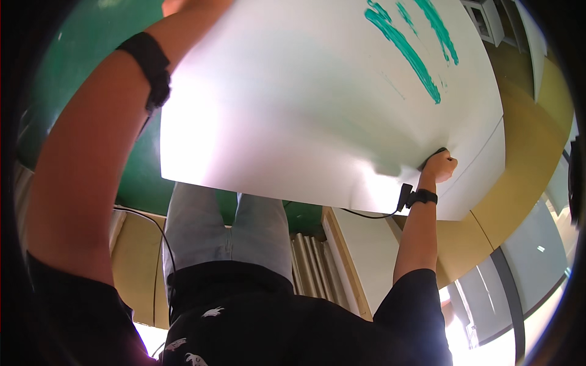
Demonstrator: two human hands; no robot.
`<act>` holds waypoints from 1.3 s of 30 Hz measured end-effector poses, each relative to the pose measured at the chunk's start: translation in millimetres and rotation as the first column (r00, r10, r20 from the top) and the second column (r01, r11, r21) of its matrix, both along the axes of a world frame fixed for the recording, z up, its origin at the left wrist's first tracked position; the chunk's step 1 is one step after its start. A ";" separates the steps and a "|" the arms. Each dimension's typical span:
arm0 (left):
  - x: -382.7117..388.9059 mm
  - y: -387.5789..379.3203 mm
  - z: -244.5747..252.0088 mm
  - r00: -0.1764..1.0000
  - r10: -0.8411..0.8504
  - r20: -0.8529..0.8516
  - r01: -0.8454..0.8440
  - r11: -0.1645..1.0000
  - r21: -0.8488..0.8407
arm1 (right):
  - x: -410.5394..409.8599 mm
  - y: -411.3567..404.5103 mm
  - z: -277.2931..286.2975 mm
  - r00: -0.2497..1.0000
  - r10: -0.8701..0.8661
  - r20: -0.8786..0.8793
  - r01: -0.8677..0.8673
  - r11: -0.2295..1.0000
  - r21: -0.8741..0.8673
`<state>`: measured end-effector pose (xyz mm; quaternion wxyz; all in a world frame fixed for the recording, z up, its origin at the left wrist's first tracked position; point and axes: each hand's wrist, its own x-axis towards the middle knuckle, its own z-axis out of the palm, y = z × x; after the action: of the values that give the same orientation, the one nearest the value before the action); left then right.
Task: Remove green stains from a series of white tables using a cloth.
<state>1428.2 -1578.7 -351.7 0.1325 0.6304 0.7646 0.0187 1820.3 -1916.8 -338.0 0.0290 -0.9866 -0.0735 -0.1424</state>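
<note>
A large white sheet or board with a glossy surface spreads before me. It bears thick teal paint-like streaks near the top right. My right hand is closed around a dark, thin-edged object at the sheet's lower right; the object seems to rest against the surface, and its kind cannot be told. My left hand is at the top edge of the view, mostly cut off, beside the sheet's upper left. Its fingers and anything in them are hidden. Both wrists wear black straps.
A green surface lies left of and beneath the sheet. Beige curtains and a wood-edged panel are below. Yellowish panels curve around the right side, with a pale cabinet-like unit above. Thin black cables run near both arms.
</note>
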 end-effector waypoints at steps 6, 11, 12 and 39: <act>4.2 -1.4 14.7 0.978 0.043 0.206 -0.020 0.994 -0.112 | -85.7 89.8 -6.3 0.915 0.404 -0.003 -0.404 0.914 -0.025; -1.7 -5.2 14.2 0.968 0.033 0.247 -0.008 0.995 -0.101 | -193.4 166.7 -16.4 0.660 0.751 -0.009 -0.751 0.660 0.017; 0.4 -5.5 12.8 0.969 0.044 0.244 -0.007 0.989 -0.151 | -208.9 178.3 -17.6 0.610 0.792 0.017 -0.792 0.610 -0.002; -87.8 68.7 -61.5 0.631 -0.563 -0.534 0.538 0.813 -0.222 | -39.0 44.4 -1.8 0.871 0.467 -0.152 -0.483 0.870 -0.096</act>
<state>1340.4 -1510.0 -413.2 -0.0929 0.8052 0.5386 -0.2302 1781.3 -1872.4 -339.9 0.0028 -0.9448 -0.3213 -0.0641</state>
